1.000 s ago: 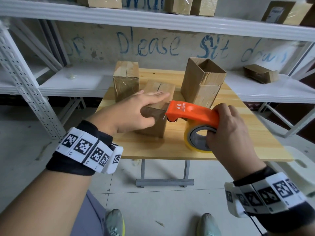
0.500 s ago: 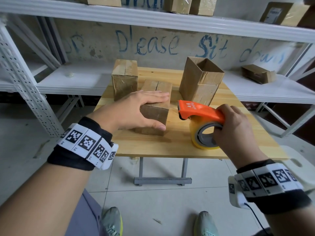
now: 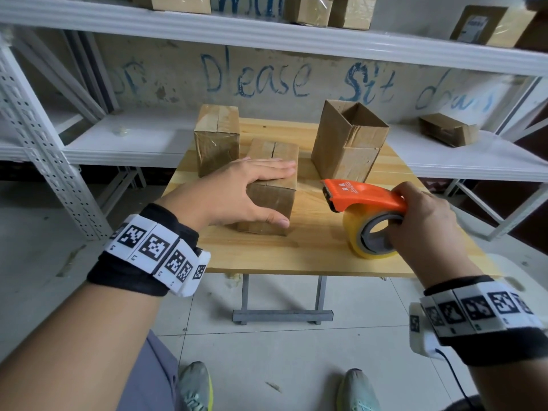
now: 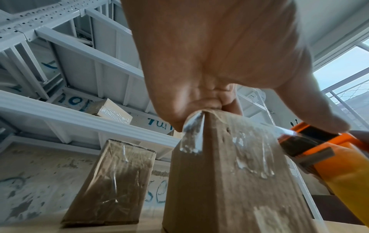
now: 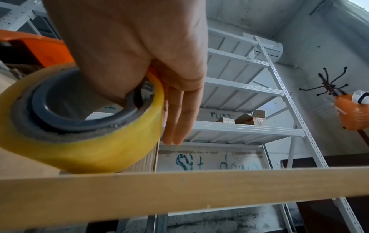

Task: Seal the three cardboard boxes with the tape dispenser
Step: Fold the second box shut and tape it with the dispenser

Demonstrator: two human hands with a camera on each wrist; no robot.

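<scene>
My left hand (image 3: 237, 194) lies flat across the top of the middle box (image 3: 271, 197), fingers straight and together over the lid, thumb down on the near face. The left wrist view shows shiny tape wrinkled on that face and folded over the top edge under my palm, so I judge this one taped, or very nearly; I cannot see the seam itself under my hand.

My right hand (image 3: 427, 229) is wrapped around the tape dispenser (image 3: 364, 197), fingers curled through the grey core of the yellow roll (image 3: 367, 235), orange body pointing its cutter toward nine o'clock. It sits at three o'clock of the middle box, apart from it, the roll down near the front edge of the wooden table (image 3: 296, 256). I see no strand running from the cutter to the box.

At eleven o'clock of my left hand stands the far-left box (image 3: 216, 137), flaps closed, glossy film over its front. That one looks sealed to me.

At one o'clock stands the tall box (image 3: 348, 143), top wide open, flaps not folded down. That's plainly left to do.

So by my reckoning: one done, one done or close, one untouched. What's ahead is closing those flaps and running tape over them.
</scene>
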